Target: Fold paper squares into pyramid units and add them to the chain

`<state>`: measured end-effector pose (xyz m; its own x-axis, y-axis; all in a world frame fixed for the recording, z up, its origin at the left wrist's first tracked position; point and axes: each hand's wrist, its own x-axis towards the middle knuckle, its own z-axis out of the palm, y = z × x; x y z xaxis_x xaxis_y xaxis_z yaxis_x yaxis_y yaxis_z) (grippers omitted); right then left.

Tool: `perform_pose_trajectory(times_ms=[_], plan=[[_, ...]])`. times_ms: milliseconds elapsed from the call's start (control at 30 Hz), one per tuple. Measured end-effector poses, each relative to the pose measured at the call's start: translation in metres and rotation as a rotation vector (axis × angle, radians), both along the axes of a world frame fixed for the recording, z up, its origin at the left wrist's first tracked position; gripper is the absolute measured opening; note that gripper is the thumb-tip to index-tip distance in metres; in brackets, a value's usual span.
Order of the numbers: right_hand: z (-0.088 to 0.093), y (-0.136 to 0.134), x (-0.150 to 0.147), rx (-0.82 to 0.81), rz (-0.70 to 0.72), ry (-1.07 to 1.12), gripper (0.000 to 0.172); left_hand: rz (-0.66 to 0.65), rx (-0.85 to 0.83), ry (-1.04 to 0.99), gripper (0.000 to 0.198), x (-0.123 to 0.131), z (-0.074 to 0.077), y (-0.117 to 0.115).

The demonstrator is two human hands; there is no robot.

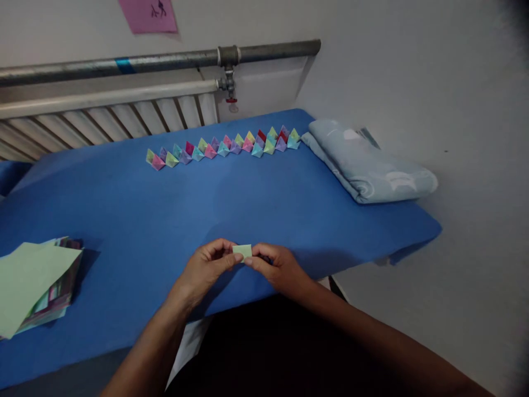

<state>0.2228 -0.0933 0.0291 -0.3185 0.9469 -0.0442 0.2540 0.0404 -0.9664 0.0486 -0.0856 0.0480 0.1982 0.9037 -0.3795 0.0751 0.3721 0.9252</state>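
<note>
A small folded piece of pale green paper (242, 251) is held up over the near edge of the blue-covered surface. My left hand (210, 264) pinches its left end between thumb and fingers. At the opposite end, my right hand (279, 266) grips it the same way, with both thumbs on the near face. Farther back stand two rows of small folded paper pieces (223, 148) in pink, green, purple, blue, yellow and red. To the left lies a stack of loose paper sheets (35, 281), pale green on top.
A folded light blue blanket (372, 165) lies at the right, against the wall. Behind the blue cover (165, 209) are a white radiator (111, 121) and a metal pipe (173, 59) with a valve (230, 82). A pink note (149, 14) hangs on the wall.
</note>
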Motion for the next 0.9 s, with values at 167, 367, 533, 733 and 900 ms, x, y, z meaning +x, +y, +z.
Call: perform_pose_trajectory(times_ms=[167,367,533,733,900], plan=[[0.001,-0.001,0.004,-0.037,0.032,0.002,0.022,-0.16,0.004,0.04,0.025,-0.004,-0.005,-0.004],[-0.002,0.003,0.004,-0.109,0.021,0.086,0.019,-0.055,0.094,0.054,0.025,0.004,-0.012,-0.007],[-0.004,0.006,0.004,-0.039,-0.013,0.024,0.018,-0.064,0.064,0.051,0.024,0.002,-0.008,-0.004],[-0.003,0.006,0.006,-0.051,0.039,0.015,0.015,-0.152,0.108,0.121,0.023,-0.002,-0.006,0.0],[-0.009,0.007,0.005,0.102,-0.004,-0.068,0.013,-0.131,0.241,0.214,0.02,-0.002,-0.016,0.0]])
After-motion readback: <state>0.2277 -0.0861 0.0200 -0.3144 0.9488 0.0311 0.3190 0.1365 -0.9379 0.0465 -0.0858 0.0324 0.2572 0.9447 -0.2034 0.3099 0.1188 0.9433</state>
